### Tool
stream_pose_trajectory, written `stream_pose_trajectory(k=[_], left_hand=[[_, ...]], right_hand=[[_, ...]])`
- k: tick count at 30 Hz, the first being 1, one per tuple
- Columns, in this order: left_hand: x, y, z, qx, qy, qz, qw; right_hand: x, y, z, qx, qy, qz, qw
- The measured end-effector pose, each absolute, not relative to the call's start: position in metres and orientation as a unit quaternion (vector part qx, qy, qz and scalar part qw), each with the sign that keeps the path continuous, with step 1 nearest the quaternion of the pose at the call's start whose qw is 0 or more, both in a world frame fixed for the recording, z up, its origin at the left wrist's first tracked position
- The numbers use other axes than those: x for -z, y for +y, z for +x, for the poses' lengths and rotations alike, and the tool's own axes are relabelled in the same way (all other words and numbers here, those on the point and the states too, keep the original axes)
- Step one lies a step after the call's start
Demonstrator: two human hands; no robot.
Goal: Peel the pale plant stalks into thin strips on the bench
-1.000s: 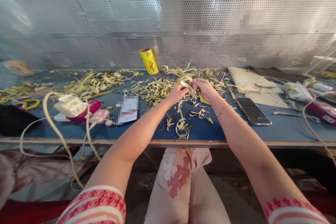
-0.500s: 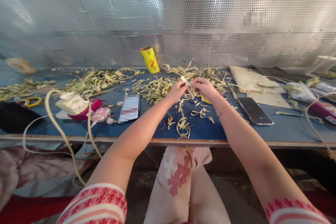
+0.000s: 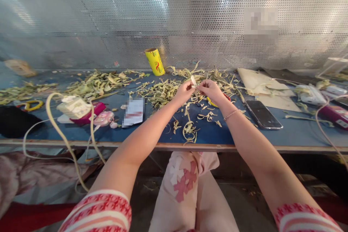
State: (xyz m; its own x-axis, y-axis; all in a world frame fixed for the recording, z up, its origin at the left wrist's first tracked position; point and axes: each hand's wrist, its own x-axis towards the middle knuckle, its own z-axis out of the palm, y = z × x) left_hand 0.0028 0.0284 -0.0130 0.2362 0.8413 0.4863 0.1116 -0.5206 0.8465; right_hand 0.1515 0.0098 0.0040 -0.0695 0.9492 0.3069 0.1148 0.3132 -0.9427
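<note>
- Head view, frame centre: left hand (image 3: 185, 93) and right hand (image 3: 210, 90) have fingers clamped on a pale strip (image 3: 193, 80), probably to steady it.
- Dry leaves (image 3: 160, 93) lie beyond them on the bench (image 3: 212, 136), presumably for easy reach.

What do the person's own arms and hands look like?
The left hand and right hand wear no gloves. A thin bracelet sits near the right wrist; none shows on the left. The left sleeve and right sleeve are white with red patterns and pinkish stripes.

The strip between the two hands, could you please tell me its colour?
The strip is pale cream, best seen in the head view.
</note>
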Motion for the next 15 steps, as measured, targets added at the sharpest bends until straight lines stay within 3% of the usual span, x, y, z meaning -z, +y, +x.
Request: stream_pose_trajectory(k=[8, 15], left_hand=[[0.0112, 0.0264, 0.0039, -0.532, 0.355, 0.666, 0.384], [0.0138, 0.0292, 0.0051, -0.564, 0.296, 0.607, 0.475]], right_hand=[[-0.0072, 0.0067, 0.1509, -0.406, -0.608, -0.43, 0.53], [-0.0077, 0.0082, 0.1501, -0.448, -0.563, -0.421, 0.553]])
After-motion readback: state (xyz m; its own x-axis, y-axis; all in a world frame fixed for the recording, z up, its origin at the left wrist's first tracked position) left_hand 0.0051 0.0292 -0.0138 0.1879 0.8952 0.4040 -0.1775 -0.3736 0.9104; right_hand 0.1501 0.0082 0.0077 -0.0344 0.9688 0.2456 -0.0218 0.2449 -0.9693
